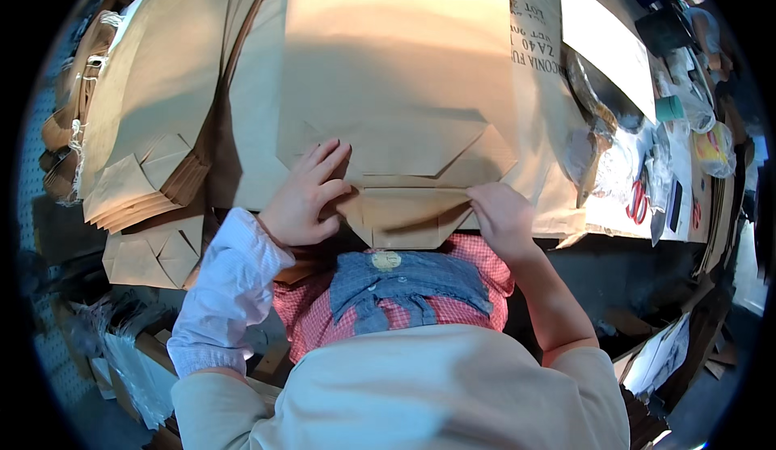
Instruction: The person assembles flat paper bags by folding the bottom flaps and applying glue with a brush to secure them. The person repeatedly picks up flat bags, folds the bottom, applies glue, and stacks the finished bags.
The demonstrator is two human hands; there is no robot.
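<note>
Pinching flap (pixel 408 216) of bag (pixel 396 62) at R edge w/ R hand (pixel 503 217), narrow grip; L hand (pixel 307 197) part-open, spread, on bag's L side.

A brown-covered worktable (pixel 550 147) spans the room, its front edge bent by the lens, deep shadow beneath. Bluish floor (pixel 52 304) with a pale dotted pattern curves along the left rim. Warm light falls across the table's upper middle; whiter, harsher glare brightens its right side, while the lower corners stay dim.
</note>
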